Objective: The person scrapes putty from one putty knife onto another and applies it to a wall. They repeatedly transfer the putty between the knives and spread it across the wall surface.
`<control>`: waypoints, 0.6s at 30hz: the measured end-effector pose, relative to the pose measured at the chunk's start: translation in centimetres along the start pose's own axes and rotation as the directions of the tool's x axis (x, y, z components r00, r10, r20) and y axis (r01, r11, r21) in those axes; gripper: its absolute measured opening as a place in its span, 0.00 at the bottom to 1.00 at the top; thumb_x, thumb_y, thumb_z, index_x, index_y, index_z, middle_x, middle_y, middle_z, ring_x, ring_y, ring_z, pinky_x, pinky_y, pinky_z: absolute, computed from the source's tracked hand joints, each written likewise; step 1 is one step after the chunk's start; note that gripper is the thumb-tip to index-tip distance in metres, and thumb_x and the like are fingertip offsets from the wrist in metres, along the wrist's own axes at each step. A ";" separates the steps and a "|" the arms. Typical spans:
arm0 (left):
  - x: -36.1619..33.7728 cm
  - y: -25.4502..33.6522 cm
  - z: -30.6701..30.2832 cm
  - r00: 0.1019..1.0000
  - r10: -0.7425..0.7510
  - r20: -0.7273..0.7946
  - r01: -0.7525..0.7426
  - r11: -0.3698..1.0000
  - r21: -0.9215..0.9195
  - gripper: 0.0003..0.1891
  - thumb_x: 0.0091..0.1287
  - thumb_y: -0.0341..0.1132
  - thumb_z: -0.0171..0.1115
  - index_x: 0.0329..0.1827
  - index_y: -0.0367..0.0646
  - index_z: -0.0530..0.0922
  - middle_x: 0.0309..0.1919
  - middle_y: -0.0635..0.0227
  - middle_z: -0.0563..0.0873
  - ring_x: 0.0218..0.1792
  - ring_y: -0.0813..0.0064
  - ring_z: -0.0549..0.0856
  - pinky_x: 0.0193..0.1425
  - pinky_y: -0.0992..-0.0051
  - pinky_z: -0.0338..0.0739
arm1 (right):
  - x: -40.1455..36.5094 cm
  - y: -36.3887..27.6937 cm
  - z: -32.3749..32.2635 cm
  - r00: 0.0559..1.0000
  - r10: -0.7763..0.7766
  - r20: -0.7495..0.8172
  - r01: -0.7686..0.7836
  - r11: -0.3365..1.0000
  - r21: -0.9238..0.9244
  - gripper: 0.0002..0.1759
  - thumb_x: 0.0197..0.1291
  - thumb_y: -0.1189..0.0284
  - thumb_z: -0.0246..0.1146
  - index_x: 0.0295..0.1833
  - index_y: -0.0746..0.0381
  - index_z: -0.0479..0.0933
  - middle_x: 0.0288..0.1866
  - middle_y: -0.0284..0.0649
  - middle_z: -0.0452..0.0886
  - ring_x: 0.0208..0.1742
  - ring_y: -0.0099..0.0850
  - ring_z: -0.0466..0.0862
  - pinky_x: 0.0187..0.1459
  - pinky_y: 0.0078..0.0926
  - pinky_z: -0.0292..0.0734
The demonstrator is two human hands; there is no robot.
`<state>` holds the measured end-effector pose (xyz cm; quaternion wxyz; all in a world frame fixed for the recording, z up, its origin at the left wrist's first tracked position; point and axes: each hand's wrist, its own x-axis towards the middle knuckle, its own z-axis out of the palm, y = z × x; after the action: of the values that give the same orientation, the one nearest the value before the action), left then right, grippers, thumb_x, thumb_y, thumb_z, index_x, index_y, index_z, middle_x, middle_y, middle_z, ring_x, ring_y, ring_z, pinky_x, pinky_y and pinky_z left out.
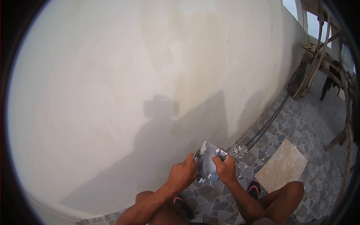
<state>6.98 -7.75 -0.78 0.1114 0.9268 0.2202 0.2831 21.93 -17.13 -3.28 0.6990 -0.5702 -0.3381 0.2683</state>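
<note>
Both hands are together low in the middle of the head view, in front of a pale plastered wall [112, 75]. My left hand [183, 173] is closed on the left edge of a flat grey metal plate [206, 165] smeared with white paste. On the plate's right side my right hand [225, 168] grips it, thumb on the face near white lumps. A pale lump of paste sits at the plate's upper left corner. The fingers behind the plate are hidden.
A beige tile [283, 167] lies on the stone-patterned floor [208, 206] at the right, near a sandalled foot [254, 188]. White crumbs lie by the wall base. A wooden pole scaffold [318, 62] stands at the far right, and a dark hose [270, 119] runs along the wall.
</note>
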 end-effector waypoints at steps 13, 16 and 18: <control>-0.5 0.2 -1.2 0.982 -0.132 0.136 0.143 0.987 -0.077 0.12 0.77 0.36 0.52 0.53 0.34 0.71 0.18 0.51 0.82 0.19 0.45 0.82 0.26 0.50 0.78 | 0.2 0.9 -0.3 0.999 0.038 -0.010 -0.035 0.984 0.177 0.10 0.65 0.76 0.60 0.49 0.69 0.80 0.28 0.24 0.73 0.28 0.14 0.68 0.31 0.19 0.65; -1.1 -0.2 -1.0 0.969 -0.144 0.202 0.171 0.977 -0.124 0.12 0.79 0.37 0.48 0.51 0.35 0.71 0.20 0.49 0.83 0.21 0.44 0.83 0.28 0.49 0.78 | 0.9 1.4 -1.1 0.998 0.060 -0.032 -0.049 0.960 0.277 0.09 0.65 0.77 0.60 0.47 0.68 0.81 0.30 0.25 0.74 0.30 0.15 0.70 0.32 0.21 0.67; -1.3 0.1 -1.1 0.959 -0.143 0.246 0.193 0.962 -0.192 0.13 0.80 0.38 0.46 0.48 0.35 0.72 0.20 0.46 0.82 0.22 0.40 0.82 0.30 0.46 0.76 | 1.6 0.4 -1.7 0.996 0.085 -0.033 -0.063 0.901 0.430 0.08 0.65 0.78 0.61 0.47 0.68 0.80 0.33 0.27 0.77 0.32 0.17 0.74 0.35 0.22 0.72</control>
<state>5.42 -8.33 -0.48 0.2591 0.9136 0.2524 0.1857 24.29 -16.86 -3.57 0.8048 -0.4217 -0.2313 0.3478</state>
